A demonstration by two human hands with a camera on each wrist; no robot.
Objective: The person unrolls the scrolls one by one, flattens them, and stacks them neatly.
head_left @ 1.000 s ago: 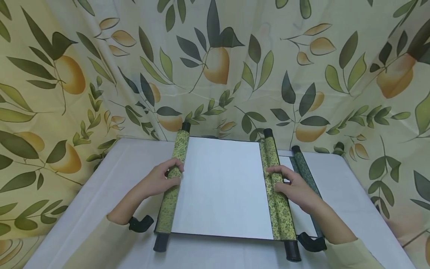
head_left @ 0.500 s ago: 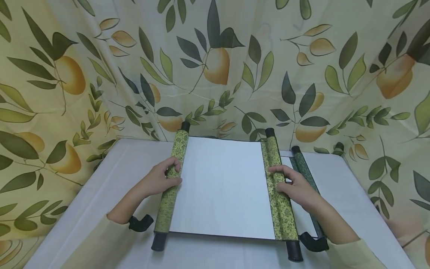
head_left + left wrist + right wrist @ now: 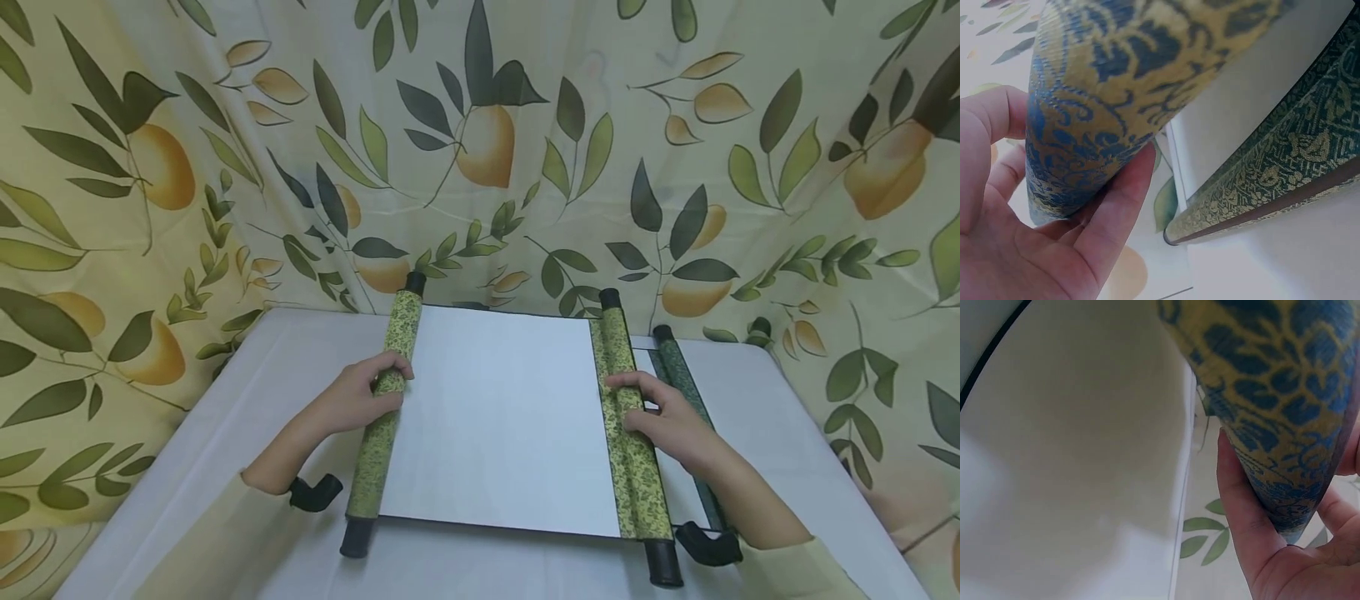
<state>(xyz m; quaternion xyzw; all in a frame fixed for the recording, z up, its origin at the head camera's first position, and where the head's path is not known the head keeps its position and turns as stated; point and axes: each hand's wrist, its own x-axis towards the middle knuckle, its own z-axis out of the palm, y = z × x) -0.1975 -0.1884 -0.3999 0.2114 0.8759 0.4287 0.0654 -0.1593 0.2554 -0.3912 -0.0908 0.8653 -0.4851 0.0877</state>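
A hanging scroll lies partly unrolled, its blank white sheet (image 3: pixel 502 417) spread between two yellow-green patterned rollers with black end knobs. My left hand (image 3: pixel 358 393) grips the left roller (image 3: pixel 378 462) around its middle, thumb toward the sheet. On the other side, my right hand (image 3: pixel 663 412) holds the right roller (image 3: pixel 647 492), where a patterned border strip shows beside the sheet. Both wrist views show fingers and thumb curled round a patterned roll, the left-view roll (image 3: pixel 1091 119) and the right-view roll (image 3: pixel 1285 412) close to the camera.
A second scroll with a dark green roller (image 3: pixel 682 375) lies at the right, partly behind my right hand and the first scroll. The white-covered table (image 3: pixel 757 400) meets a curtain (image 3: pixel 480 217) printed with leaves and fruit along its back edge.
My right hand and the right roller have shifted slightly to the right, and the white sheet between the rollers shows a little wider. The left hand stays almost in place.
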